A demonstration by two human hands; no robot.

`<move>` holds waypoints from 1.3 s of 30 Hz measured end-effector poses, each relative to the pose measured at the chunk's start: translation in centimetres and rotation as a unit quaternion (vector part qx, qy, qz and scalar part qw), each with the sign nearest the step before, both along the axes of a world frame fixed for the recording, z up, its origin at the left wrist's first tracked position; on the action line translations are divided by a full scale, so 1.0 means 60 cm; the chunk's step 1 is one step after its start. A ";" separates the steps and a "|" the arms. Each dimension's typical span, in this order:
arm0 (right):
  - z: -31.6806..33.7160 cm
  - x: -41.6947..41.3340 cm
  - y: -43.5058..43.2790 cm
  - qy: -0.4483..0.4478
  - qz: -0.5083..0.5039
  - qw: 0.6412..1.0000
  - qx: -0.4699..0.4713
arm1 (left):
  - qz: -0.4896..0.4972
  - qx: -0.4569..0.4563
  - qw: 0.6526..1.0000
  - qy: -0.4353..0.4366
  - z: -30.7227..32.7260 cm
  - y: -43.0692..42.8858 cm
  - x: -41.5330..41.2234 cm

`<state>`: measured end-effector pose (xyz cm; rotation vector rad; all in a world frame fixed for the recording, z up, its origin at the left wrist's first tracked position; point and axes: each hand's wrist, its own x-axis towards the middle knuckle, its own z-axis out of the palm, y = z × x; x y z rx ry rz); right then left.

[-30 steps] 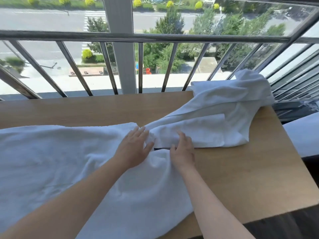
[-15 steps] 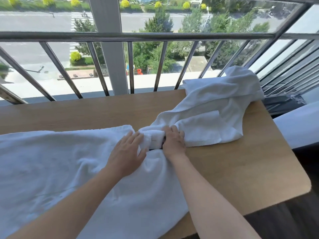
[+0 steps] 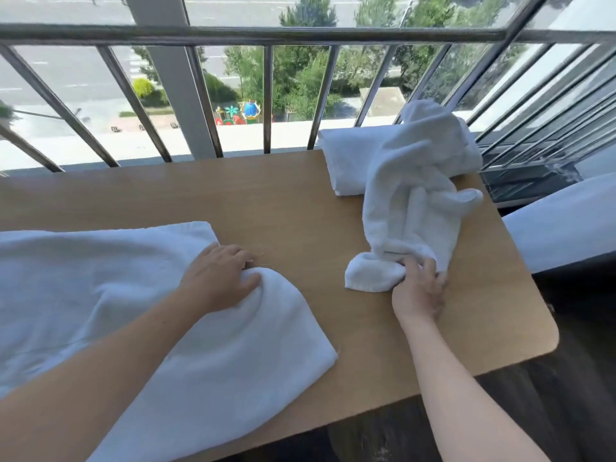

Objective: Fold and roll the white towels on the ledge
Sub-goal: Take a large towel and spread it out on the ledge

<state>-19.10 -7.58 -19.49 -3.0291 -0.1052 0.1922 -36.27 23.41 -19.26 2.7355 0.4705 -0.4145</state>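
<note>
Entry, head view; compared with half a second ago: the hands were then close together at mid-frame, where the two towels overlapped; now they are well apart, with bare ledge [image 3: 283, 201] between them.

Left hand [image 3: 216, 278], centre-left: lies on the right edge of the large towel [image 3: 116, 311], fingers curled over that edge and a raised fold bunched against the thumb; this towel is spread flat over the left and lower left of the ledge, and its near edge overhangs the ledge front.

Right hand [image 3: 418, 291], centre-right: fingers curled round the lower end of the crumpled towel [image 3: 410, 208], gripping it; this towel has come away to the right, clear of the large towel; it trails from the hand up toward the upper right.

Its far end lies draped over a folded towel [image 3: 350, 158] at the back right of the ledge, more exposed now than earlier.

Surroundings: metal railing [image 3: 266, 35] across the top, with glass behind it; trees, a road and coloured playground equipment [image 3: 240, 113] below outside; a white surface [image 3: 566, 221] at the right edge, beyond the ledge; both forearms enter from the bottom, the left one covering part of the large towel.
</note>
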 end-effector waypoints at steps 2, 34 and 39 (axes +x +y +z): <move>0.001 0.019 -0.042 -0.021 -0.004 0.999 -0.044 | 0.010 -0.009 1.000 0.009 -0.001 0.000 0.006; 0.050 -0.230 0.206 0.170 0.056 0.919 0.351 | -0.099 -0.228 0.967 -0.048 0.055 0.033 -0.002; 0.061 -0.259 0.173 0.035 0.020 0.913 0.406 | -0.138 -0.181 0.952 0.206 0.084 0.042 0.080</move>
